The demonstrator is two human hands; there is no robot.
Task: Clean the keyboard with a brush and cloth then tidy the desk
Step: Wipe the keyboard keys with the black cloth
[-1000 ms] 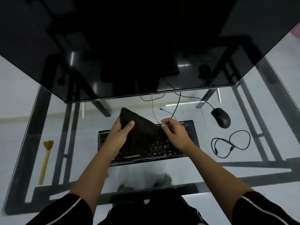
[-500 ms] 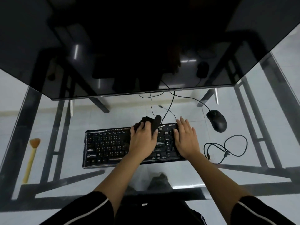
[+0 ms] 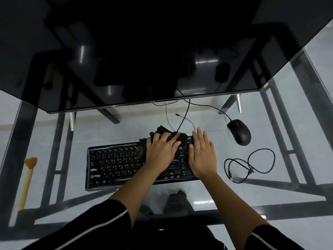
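Glass desk (image 3: pixel 124 136), dark monitor (image 3: pixel 144 51) at far edge. Left hand (image 3: pixel 161 152): fingers spread, nearly flat, pressing black cloth (image 3: pixel 163 130) onto keyboard (image 3: pixel 115 163); cloth under palm, bunched beyond fingertips. Right hand (image 3: pixel 201 156): flat, holding nothing, on keypad just right of cloth. Brush (image 3: pixel 27 181) well left of left hand. Mouse (image 3: pixel 239 131), loose cable (image 3: pixel 252 165) right of right hand. Count: one each.

Cloth (image 3: pixel 162 131) lowered, pressed flat (onto keyboard (image 3: pixel 115 163))

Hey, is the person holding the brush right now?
No, the brush lies alone far left of the keyboard, while the left hand presses the cloth onto the keys.
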